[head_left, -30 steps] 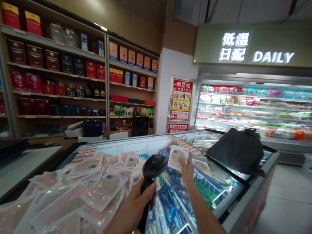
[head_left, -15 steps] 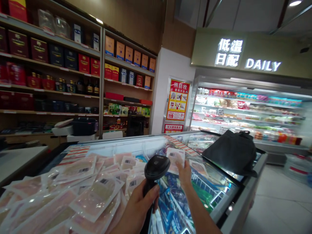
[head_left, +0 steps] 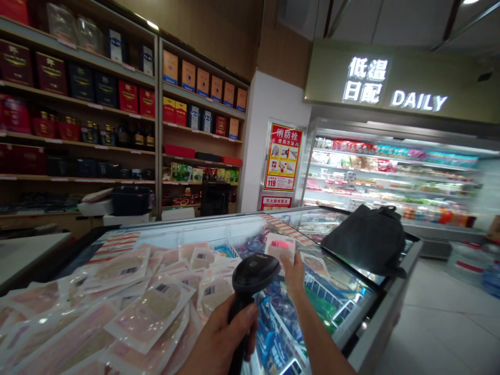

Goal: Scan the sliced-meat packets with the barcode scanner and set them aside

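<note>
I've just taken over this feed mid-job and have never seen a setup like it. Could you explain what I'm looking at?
There is no machine arm here: these are a person's bare hands, seen from one camera worn on the head, facing forward and down. The left hand grips a black handheld scanner. The right hand holds up a flat clear-edged packet, with a red glow on it. In front is a glass-topped chest. Many similar packets are heaped on its left part; a loose packet and a black bag lie farther right.
</note>
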`<state>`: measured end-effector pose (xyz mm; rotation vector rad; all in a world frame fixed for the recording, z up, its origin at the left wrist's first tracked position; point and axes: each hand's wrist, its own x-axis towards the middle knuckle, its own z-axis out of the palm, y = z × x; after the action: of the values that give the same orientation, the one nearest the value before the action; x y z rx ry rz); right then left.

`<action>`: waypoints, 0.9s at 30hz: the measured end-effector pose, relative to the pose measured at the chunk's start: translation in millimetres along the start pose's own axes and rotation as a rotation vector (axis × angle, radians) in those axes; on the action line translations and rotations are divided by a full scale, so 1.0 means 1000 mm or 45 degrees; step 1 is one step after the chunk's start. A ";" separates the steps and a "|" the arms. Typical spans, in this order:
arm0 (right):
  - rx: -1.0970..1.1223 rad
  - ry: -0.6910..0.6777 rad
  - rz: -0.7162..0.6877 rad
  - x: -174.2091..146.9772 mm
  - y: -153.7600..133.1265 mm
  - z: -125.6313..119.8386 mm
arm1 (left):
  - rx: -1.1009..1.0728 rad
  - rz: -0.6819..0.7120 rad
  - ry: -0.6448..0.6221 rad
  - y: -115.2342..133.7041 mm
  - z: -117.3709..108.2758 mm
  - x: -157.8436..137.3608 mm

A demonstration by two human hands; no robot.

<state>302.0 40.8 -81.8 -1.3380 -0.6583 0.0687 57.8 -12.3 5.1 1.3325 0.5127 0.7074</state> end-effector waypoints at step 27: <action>-0.730 0.164 0.054 0.045 0.012 -0.052 | 0.018 0.006 0.165 0.005 -0.018 0.018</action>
<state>367.3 16.7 -79.4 -1.8902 -0.5587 -0.1846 56.4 13.8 8.0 1.3074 0.6190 0.7989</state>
